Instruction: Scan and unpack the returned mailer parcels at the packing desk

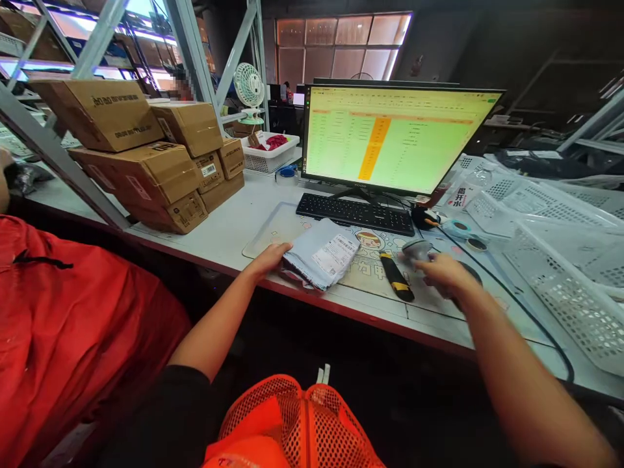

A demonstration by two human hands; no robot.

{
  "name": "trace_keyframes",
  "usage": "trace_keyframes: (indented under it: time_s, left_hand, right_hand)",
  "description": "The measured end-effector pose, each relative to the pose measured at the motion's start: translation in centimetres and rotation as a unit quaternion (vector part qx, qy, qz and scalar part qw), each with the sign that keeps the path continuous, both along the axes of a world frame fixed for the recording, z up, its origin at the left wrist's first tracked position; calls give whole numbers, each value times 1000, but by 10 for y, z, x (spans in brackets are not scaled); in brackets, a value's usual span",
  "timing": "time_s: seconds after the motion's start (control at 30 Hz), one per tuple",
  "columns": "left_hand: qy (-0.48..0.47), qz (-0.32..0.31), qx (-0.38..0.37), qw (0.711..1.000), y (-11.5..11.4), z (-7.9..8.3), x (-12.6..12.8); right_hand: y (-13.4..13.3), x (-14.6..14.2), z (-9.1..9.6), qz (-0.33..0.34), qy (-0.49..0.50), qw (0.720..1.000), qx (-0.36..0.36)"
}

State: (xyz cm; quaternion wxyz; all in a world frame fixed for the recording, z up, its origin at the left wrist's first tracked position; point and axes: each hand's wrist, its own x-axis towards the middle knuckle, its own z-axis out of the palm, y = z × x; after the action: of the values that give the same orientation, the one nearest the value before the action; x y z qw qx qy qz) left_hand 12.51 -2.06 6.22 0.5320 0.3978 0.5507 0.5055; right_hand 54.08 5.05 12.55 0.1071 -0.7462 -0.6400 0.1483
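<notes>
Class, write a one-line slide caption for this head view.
Left hand on a grey parcel, right hand by a scanner, before a monitor.

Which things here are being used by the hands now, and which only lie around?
In use:
left hand on grey parcel
right hand at scanner

Lying around:
cardboard boxes
keyboard
monitor
black-yellow knife
white baskets
fan

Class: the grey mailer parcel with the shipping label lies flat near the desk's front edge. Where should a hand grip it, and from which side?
Probably the near left edge of the grey mailer parcel, from the desk's front: it lies flat and soft, and the left hand already rests there.
</notes>
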Motion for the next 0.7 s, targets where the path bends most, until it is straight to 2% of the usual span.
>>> trace_keyframes:
  time_s: [0.1,0.2,0.27,0.33,0.43,0.53,0.6,0.7]
  left_hand:
    - [23,-24,-10,999,11,-1,-5]
    - [55,-45,33,997,21,0,-3]
    - [99,-54,78,991,25,-2,-1]
    - [136,-55,104,984,27,-5,0]
    - [154,-47,110,981,28,-10,-1]
    - [168,-41,121,978,28,-14,-3]
    - [173,-32,131,976,28,-15,-3]
    - [174,-14,153,973,30,-18,-2]
  right_hand:
    - [-17,5,55,29,68,995,-64]
    - [-35,1,106,93,32,992,-81]
    - [-43,-8,128,129,14,985,-113]
    - [-46,-22,141,175,8,976,-133]
    - [-43,-44,146,240,9,959,-150]
    - [-33,-50,136,271,20,950,-150]
    - [-24,-44,121,266,36,954,-132]
    - [-9,-26,86,219,42,972,-71]
